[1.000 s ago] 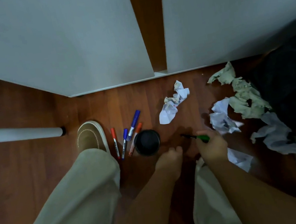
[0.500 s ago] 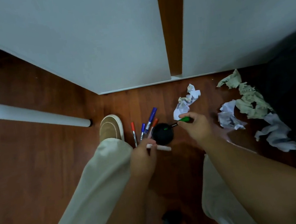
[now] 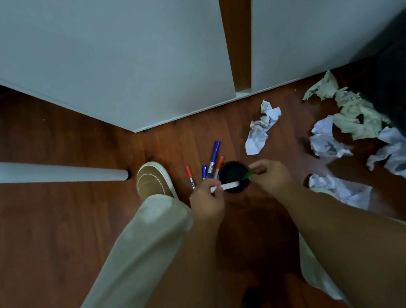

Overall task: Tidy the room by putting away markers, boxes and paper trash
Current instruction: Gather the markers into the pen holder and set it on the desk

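No text, label, brand, number or sign can be read anywhere in the view. The red marker [image 3: 190,176] lying on the floor carries a small dark print on its white barrel, but it is too small and blurred to make out. The crumpled white paper [image 3: 261,128] shows faint marks that could be print or writing, and they cannot be read either.
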### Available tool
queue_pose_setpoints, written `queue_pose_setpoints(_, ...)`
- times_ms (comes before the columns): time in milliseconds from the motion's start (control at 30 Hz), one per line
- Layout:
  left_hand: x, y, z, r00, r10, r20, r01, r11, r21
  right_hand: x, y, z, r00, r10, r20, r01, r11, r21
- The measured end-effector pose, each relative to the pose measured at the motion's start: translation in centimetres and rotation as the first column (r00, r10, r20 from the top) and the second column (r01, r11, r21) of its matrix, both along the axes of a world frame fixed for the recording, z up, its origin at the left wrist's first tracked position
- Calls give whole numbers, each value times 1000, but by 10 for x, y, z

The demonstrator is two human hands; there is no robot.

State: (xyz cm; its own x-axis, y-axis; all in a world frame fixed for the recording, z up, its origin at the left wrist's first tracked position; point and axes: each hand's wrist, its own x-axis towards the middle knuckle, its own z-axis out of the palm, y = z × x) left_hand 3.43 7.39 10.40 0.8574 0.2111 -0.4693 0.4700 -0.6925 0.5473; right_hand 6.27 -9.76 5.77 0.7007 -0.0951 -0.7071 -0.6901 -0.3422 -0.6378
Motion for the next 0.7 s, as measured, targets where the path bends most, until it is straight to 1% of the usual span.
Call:
queue_pose_setpoints(67,3,2,-3,999,31,-24,-32,999,-20,-8,1,-2,998,-58,-22,57,998,-26)
queue_pose_setpoints(133,7,6,-5,995,83,-50,-86,993,-74,-19,4,-7,986,-139,-93,135,990,-39)
queue_pose_setpoints(167,9,8,-5,993,100,-62,-105,990,-91,-26,7,-10,981,-124,-150,116,992,-56)
queue_pose_setpoints(200,11,13,-7,993,101,-63,-107,990,-92,-31,11,-13,976,-45,-214,30,997,-74)
queue_pose_setpoints(267,13,25,-12,993,88,-79,-96,990,-104,-38,24,-13,924,163,-347,-191,980,-48)
queue_pose_setpoints(300,15,31,-13,990,94,-105,-108,984,-140,-39,33,-10,897,237,-374,-256,967,-3)
queue_pose_setpoints(333,17,37,-16,987,89,-135,-110,982,-156,-39,43,-8,877,306,-371,-318,948,30)
queue_pose_setpoints(367,19,45,-20,987,70,-148,-90,986,-138,-39,56,-9,863,372,-341,-383,923,38)
queue_pose_setpoints(433,24,56,-26,988,-10,-155,2,999,-52,-37,79,-12,843,476,-250,-489,872,10)
queue_pose_setpoints(500,30,63,-32,965,-152,-213,157,988,7,-34,100,-17,862,486,-145,-490,872,14)
queue_pose_setpoints(533,34,66,-37,930,-255,-265,278,959,51,-32,109,-22,876,476,-74,-476,879,21)
queue_pose_setpoints(567,37,68,-42,876,-358,-323,406,909,93,-30,118,-27,887,462,-8,-461,887,25)
queue_pose_setpoints(600,40,68,-45,818,-432,-379,507,854,121,-28,125,-33,890,455,22,-456,890,22)
queue_pose_setpoints(633,44,68,-48,767,-480,-426,577,807,129,-28,131,-39,895,446,13,-446,895,28)
queue_pose_setpoints(700,53,65,-54,694,-542,-474,659,743,116,-29,142,-55,890,439,-120,-439,898,30)
